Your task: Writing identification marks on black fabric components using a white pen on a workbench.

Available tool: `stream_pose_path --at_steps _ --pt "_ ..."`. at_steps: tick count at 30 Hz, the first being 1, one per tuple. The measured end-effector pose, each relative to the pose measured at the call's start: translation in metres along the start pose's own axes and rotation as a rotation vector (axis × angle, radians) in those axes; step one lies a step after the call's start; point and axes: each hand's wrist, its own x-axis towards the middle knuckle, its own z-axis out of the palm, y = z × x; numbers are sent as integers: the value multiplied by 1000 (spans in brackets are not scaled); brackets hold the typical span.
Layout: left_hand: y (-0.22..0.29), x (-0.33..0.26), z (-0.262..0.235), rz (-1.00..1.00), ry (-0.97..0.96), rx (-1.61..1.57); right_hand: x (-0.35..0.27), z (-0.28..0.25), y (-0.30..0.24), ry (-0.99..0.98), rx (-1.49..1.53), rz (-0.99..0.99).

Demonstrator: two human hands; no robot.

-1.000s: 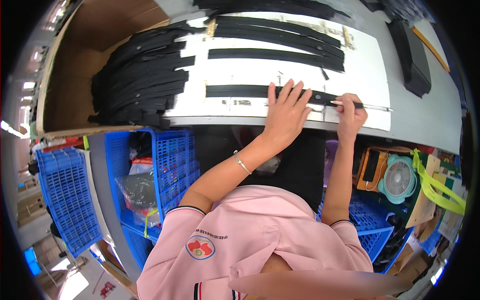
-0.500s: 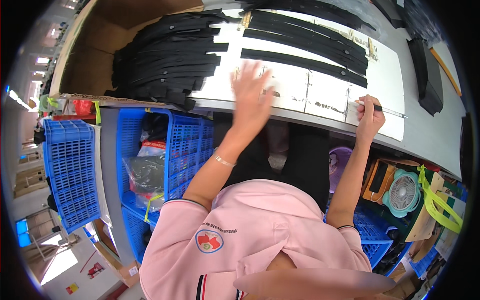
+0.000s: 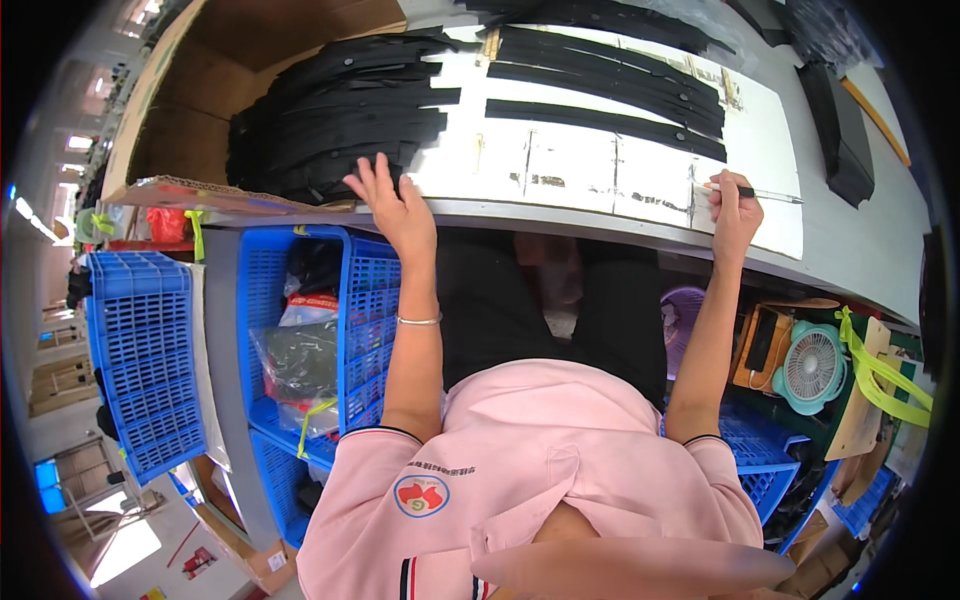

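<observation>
Strips (image 3: 600,118), four laid out; right hand (image 3: 735,208) grips one pen (image 3: 762,193).

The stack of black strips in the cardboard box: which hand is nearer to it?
Left. The left hand is spread at the near edge of the stack of black strips, while the right hand holds a pen far off to its right.
</observation>
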Motion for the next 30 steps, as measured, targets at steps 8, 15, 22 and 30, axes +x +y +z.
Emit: stream_pose_path --at_steps 8,15,22,30 --pt "12 43 28 -1 -46 -162 2 -1 1 6 -41 17" --pt "24 26 34 47 11 -158 1 -4 7 12 -32 31" --pt "11 59 9 423 144 290 -2 -2 1 -6 -45 18" --pt "-7 97 28 399 -15 411 -4 0 -2 -2 -49 43"
